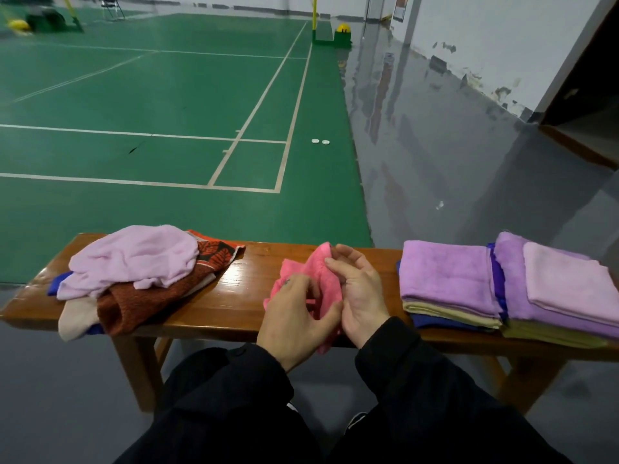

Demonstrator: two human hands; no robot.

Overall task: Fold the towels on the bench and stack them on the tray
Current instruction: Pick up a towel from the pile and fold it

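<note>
My left hand [294,316] and right hand [360,296] both pinch the bunched pink towel [315,276] above the middle of the desk [241,283], fold not yet formed. Folded stacks [449,283] sit at right (no tray discernible beneath); an unfolded heap [140,266] remains at left, so roughly half outstanding

One desk [234,289]. Two hands: left hand [294,316], right hand [361,296]. One pink towel [321,272] between them. One loose heap [140,272] of unfolded towels, at least five cloths showing; an exact count cannot be told. Two folded stacks: the nearer stack [449,283] and the farther stack [562,289]. Two white discs [320,141] on the floor.
</note>
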